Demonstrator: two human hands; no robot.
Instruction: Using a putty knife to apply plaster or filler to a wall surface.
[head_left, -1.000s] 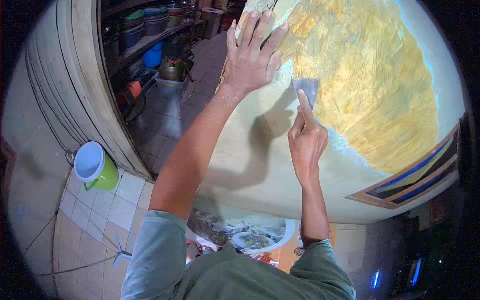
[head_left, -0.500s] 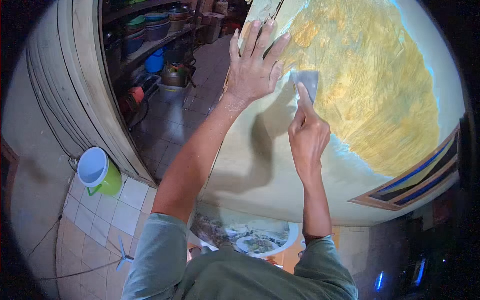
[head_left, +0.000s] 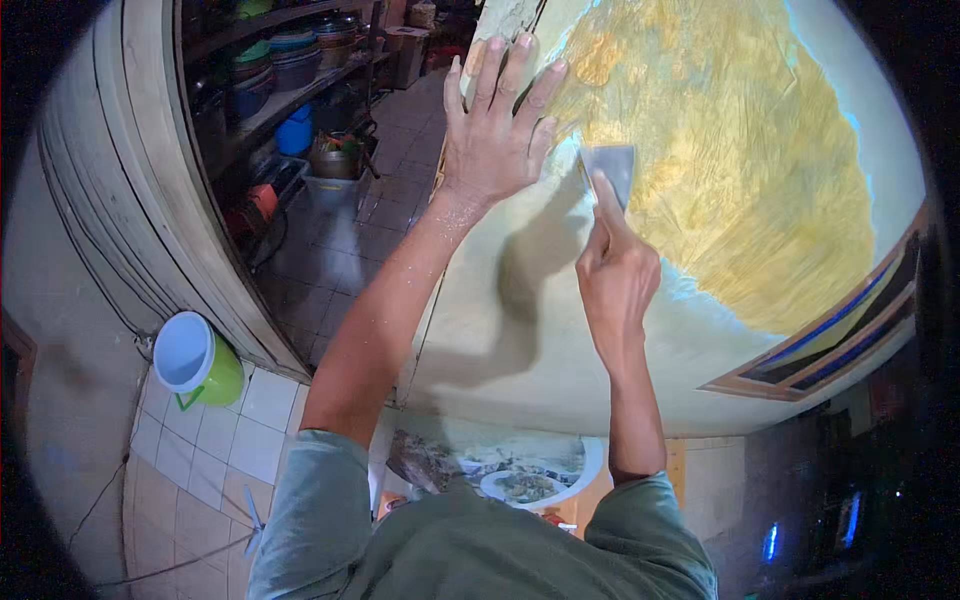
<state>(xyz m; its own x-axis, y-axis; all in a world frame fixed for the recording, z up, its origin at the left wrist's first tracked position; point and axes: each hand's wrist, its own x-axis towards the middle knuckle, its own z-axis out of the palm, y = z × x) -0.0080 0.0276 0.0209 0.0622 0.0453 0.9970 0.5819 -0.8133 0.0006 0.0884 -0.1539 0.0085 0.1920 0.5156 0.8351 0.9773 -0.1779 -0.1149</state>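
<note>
One flat grey scraper (head_left: 615,170) sits between one and two o'clock from the middle of the head view, near or against the pale wall (head_left: 560,360), at the nine o'clock border of a big yellow patch (head_left: 745,180); from where I stand I can't tell whether its whole front edge touches. The right hand (head_left: 618,270) is closed round its handle, which I can't see for the fingers, with the forefinger laid out along the blade. It looks light to me, thin and fairly stiff, perhaps with a little spring, and its smooth face could let a damp fingertip slip. I'd take hold just there, low down, one finger backing the blade and skin kept off the corners. At twelve o'clock the left hand (head_left: 495,150) is spread wide against the wall, holding nothing, its thumb near the blade's ten o'clock corner, so there seems little slack on that side. Just past that hand the wall stops at an upright edge, with tiled floor (head_left: 340,235) beyond at ten o'clock. More room for a stroke appears to lie toward two o'clock, across the patch; a wooden frame (head_left: 820,335) bounds it just past three. The green bucket (head_left: 200,362), near nine, stands well apart.
</note>
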